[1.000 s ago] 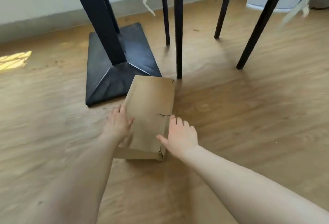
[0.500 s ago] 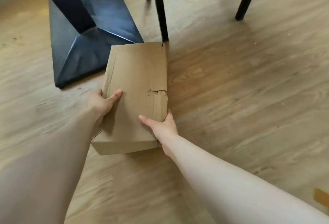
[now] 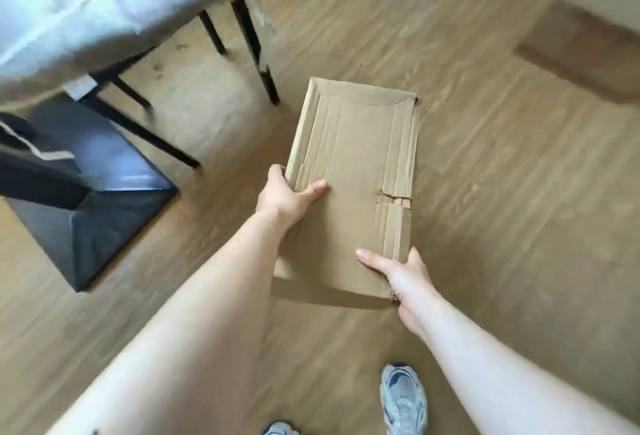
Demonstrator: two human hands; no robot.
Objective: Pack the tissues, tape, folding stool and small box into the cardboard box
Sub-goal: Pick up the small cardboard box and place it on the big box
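A closed brown cardboard box (image 3: 356, 171), creased and torn on its right edge, is held above the wooden floor in front of me. My left hand (image 3: 285, 197) grips its left side, thumb on top. My right hand (image 3: 401, 275) grips its near right corner, thumb lying on the top face. The tissues, tape, folding stool and small box are not in view.
A chair with a grey cushion (image 3: 86, 5) and black legs (image 3: 256, 43) stands at the upper left. A black table base (image 3: 93, 206) lies on the floor at the left. My shoes (image 3: 403, 400) show at the bottom. A brown board (image 3: 581, 54) sits at the upper right.
Both hands went from resting on the box on the floor to gripping its sides and lifting it. The view has swung so the chair and my shoes now show.
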